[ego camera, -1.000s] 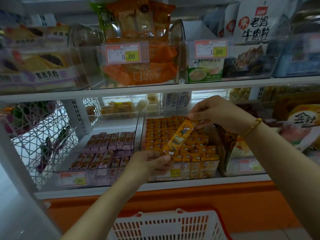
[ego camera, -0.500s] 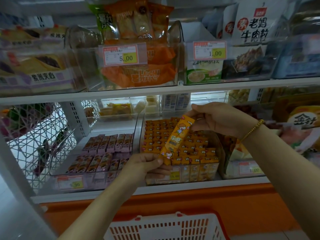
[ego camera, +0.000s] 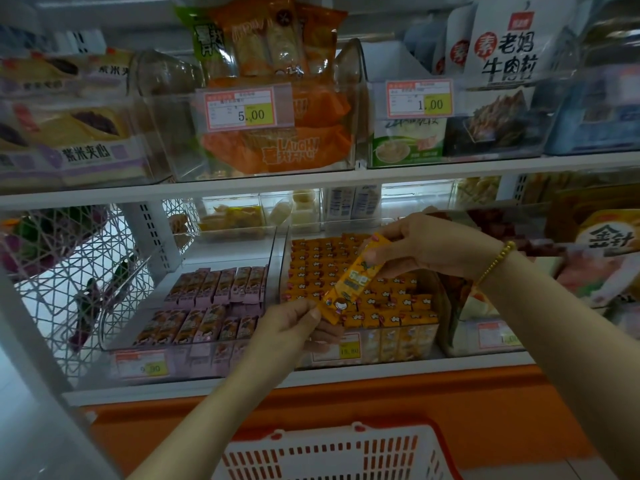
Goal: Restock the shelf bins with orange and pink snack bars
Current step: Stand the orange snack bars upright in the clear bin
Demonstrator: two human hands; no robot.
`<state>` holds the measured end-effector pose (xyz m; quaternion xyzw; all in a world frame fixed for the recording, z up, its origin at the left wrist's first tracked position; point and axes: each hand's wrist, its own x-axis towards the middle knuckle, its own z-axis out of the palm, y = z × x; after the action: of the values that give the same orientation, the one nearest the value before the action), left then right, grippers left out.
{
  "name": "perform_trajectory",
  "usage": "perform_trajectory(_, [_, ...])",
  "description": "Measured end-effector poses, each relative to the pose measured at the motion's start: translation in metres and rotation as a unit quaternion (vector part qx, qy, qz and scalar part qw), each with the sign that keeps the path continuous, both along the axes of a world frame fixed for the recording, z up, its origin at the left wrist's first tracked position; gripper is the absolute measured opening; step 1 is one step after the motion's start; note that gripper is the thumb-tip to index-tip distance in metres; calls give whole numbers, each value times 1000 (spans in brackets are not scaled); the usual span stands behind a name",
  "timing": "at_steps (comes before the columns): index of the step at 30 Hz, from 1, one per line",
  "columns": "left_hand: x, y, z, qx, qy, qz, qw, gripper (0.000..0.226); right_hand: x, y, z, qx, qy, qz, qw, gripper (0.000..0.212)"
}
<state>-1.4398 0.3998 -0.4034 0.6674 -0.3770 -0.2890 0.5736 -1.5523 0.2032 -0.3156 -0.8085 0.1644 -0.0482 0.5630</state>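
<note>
Orange snack bar [ego camera: 353, 278] is pinched at its ends by the left hand [ego camera: 294, 327] and right hand [ego camera: 426, 247] over the almost full orange bin [ego camera: 281, 261]; the pink bin [ego camera: 180, 356] is judged only part filled.

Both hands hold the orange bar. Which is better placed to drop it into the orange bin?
Probably the right hand: it grips the upper end of the orange bar, over the packed rows of the orange bin. The left hand pinches the lower end near the bin's front left corner.
</note>
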Motion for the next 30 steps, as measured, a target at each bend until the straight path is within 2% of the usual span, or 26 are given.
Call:
perform_trajectory(1, [-1,-1,1,-13,27,11,999,27,-1,-1,0,-22,-7,12,1000,27])
perform_trajectory(2, [0,-1,2,-31,93,22,995,28,-3,-1,1,-52,-19,20,998,25])
perform_trajectory(4, [1,-1,7,-61,272,26,960,29,-6,-2,2,-101,-50,35,993,26])
perform_trajectory(6, [1,1,10,-66,394,0,917,33,-7,-2,3,-89,-75,61,991,29])
perform_trajectory(8, [0,3,12,-67,468,-40,880,39,-7,0,1,-56,-81,96,991,32])
perform_trajectory(11, [-4,6,17,-85,548,-104,826,38,-2,4,-3,-45,-79,131,987,34])
perform_trajectory(13, [-3,8,20,-103,564,-139,808,35,2,8,-6,-33,-87,135,986,35])
perform_trajectory(17, [1,13,20,-135,583,-200,776,60,10,16,-10,-10,-119,134,984,39])
perform_trajectory(19, [0,12,20,-142,575,-191,782,66,12,18,-10,-11,-125,131,983,38])
perform_trajectory(22, [-4,7,21,-137,509,-102,843,43,16,16,-11,2,-127,95,987,45])
perform_trajectory(25, [-3,2,17,-94,374,-27,922,30,17,11,-12,20,-96,11,995,39])
perform_trajectory(28, [0,0,11,-36,272,4,962,42,14,15,-11,68,-26,-19,997,25])
perform_trajectory(30, [-1,-1,8,3,158,49,986,47,14,22,-11,72,14,-10,997,40])
